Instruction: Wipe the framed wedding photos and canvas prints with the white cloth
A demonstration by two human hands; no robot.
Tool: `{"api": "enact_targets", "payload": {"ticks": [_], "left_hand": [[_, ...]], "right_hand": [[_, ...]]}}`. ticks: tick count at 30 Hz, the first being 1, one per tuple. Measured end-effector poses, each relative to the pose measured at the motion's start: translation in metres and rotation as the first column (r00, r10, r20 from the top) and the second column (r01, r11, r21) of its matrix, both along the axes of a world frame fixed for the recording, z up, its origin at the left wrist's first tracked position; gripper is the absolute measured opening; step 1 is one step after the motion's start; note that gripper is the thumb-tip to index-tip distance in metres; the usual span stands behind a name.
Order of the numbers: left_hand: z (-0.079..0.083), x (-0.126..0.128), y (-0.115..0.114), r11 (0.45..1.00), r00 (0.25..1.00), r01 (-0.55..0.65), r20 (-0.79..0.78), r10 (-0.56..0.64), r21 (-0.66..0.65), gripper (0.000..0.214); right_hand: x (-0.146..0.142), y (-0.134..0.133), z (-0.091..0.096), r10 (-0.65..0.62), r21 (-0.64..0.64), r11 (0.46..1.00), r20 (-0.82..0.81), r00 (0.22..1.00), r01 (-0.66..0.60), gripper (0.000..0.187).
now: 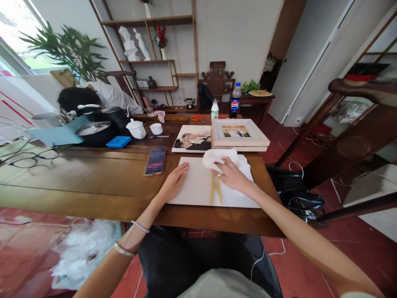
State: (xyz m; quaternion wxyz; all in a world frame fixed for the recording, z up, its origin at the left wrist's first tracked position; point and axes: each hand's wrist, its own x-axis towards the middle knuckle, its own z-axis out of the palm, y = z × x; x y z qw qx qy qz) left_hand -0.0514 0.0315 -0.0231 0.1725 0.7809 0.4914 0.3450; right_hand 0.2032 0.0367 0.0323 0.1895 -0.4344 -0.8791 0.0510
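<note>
A flat white board (192,190) lies on the wooden table in front of me. My left hand (174,181) rests on the board's left edge, fingers stretched out and holding nothing. My right hand (232,176) has its fingers closed round a wadded white cloth (213,159), pressed against the upper middle of the board. A sheet of white tissue-like material (244,164) covers the board's right part, partly under my right forearm. Below the wad, yellowish strips (216,192) form an A-like shape; I cannot tell if they are tape or paint.
Behind the board are a photo print (192,140) and stacked white picture frames (240,142). A phone (155,160) lies left. Farther back stand a cola bottle (235,101), a white bottle (214,111), orange-handled scissors (197,118) and a teapot (136,129). Another person (105,93) leans over the far left.
</note>
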Motion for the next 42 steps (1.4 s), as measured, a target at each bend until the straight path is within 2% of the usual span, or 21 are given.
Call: {"api": "enact_targets", "payload": {"ticks": [5, 8, 11, 15, 18, 20, 24, 28, 31, 35, 39, 42], "left_hand": [[0.0, 0.001, 0.0, 1.0, 1.0, -0.004, 0.01, 0.004, -0.004, 0.049], [0.0, 0.002, 0.0, 1.0, 1.0, -0.004, -0.002, 0.004, -0.005, 0.049], [0.0, 0.001, 0.0, 1.0, 1.0, -0.011, 0.005, 0.011, -0.008, 0.049], [0.002, 0.001, -0.002, 0.999, 0.999, -0.002, 0.035, 0.004, -0.045, 0.051], [0.004, 0.0, -0.003, 0.998, 0.997, -0.002, 0.078, 0.007, -0.07, 0.052], [0.006, 0.0, -0.005, 0.998, 0.993, -0.009, 0.118, 0.016, -0.059, 0.053], [0.01, 0.002, -0.009, 0.996, 0.984, -0.01, 0.176, 0.025, -0.084, 0.055], [0.011, 0.002, -0.008, 0.992, 0.989, -0.006, 0.143, 0.024, -0.126, 0.057], [0.008, 0.002, -0.006, 0.994, 0.996, -0.008, 0.085, 0.017, -0.106, 0.055], [0.007, 0.002, -0.004, 0.998, 1.0, 0.001, 0.021, 0.0, -0.067, 0.053], [0.007, 0.002, -0.003, 0.999, 1.0, 0.002, 0.0, -0.002, -0.043, 0.05], [0.005, 0.002, 0.001, 0.997, 1.0, -0.01, 0.012, 0.011, -0.072, 0.049]], "right_hand": [[0.07, -0.018, -0.011, -0.142, 0.074, 0.987, 0.036, 0.989, 0.139, 0.028], [0.084, -0.027, -0.011, -0.149, 0.081, 0.986, 0.074, 0.986, 0.143, 0.024], [0.065, -0.03, -0.005, -0.048, 0.084, 0.996, 0.094, 0.994, 0.04, 0.026], [0.007, -0.026, 0.002, 0.143, 0.033, 0.988, 0.207, 0.968, -0.153, 0.041], [-0.035, -0.025, 0.003, 0.211, -0.001, 0.976, 0.266, 0.941, -0.219, 0.041], [-0.052, -0.031, 0.003, 0.274, 0.004, 0.958, 0.266, 0.924, -0.286, 0.041], [-0.054, -0.061, 0.007, 0.447, -0.043, 0.891, 0.25, 0.859, -0.451, 0.034], [-0.025, -0.09, 0.018, 0.547, -0.161, 0.837, 0.185, 0.817, -0.524, 0.033], [0.003, -0.092, 0.021, 0.492, -0.184, 0.863, 0.103, 0.864, -0.47, 0.041], [0.024, -0.062, 0.013, 0.281, -0.127, 0.954, 0.078, 0.956, -0.27, 0.044], [0.015, -0.024, 0.005, 0.15, -0.08, 0.987, 0.093, 0.984, -0.143, 0.054], [-0.002, -0.016, 0.005, 0.128, -0.046, 0.991, 0.162, 0.979, -0.122, 0.051]]}}
